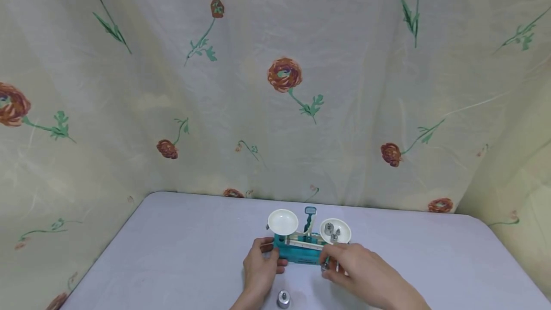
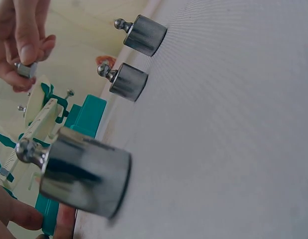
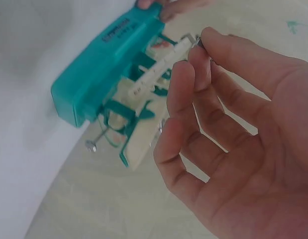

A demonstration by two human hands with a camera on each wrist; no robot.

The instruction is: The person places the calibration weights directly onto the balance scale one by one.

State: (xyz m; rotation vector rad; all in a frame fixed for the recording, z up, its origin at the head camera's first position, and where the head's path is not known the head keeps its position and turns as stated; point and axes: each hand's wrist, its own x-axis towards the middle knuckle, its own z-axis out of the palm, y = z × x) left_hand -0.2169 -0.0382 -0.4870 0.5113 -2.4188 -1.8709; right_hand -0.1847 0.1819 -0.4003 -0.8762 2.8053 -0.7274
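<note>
A teal balance scale stands on the table, with a white left pan and a white right pan. Several small metal weights sit in the right pan; the left pan holds nothing. My left hand grips the left end of the scale's base, thumb and fingers on either side. In front of the right pan, my right hand pinches a small metal weight between thumb and fingertips, above the tabletop. A larger cylindrical weight stands upright near the left wrist.
Two more knobbed weights, a nearer one and a farther one, stand on the table in the left wrist view. A flowered curtain hangs behind the white table and along its sides.
</note>
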